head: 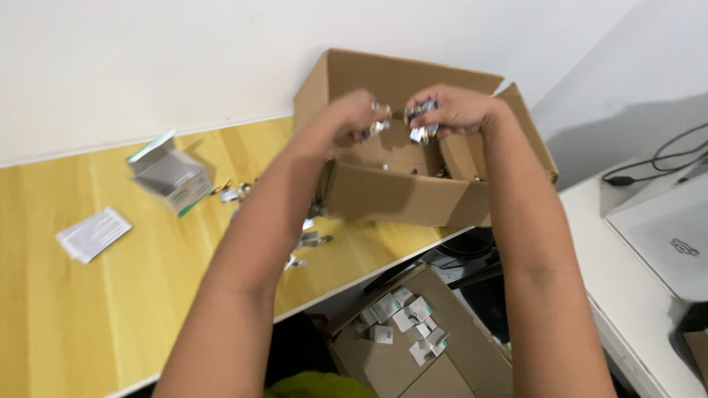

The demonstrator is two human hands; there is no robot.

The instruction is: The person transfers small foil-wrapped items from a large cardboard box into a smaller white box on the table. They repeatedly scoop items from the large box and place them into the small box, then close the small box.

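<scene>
I am holding silvery foil packets (420,121) clenched in my left hand (354,114) and right hand (453,107) over the open cardboard box (398,195), while more foil pieces (306,239) are lying on the yellow table (110,309).

folded leaflet (94,234), small carton (168,174)

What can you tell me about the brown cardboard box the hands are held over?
The cardboard box is plain brown corrugated card, open at the top with its flaps standing up. It sits on the yellow wooden table, near the table's edge and close to the white wall. Both the left hand and right hand hover above its opening, gripping small silvery foil pieces. A few shiny bits show inside it.
</scene>
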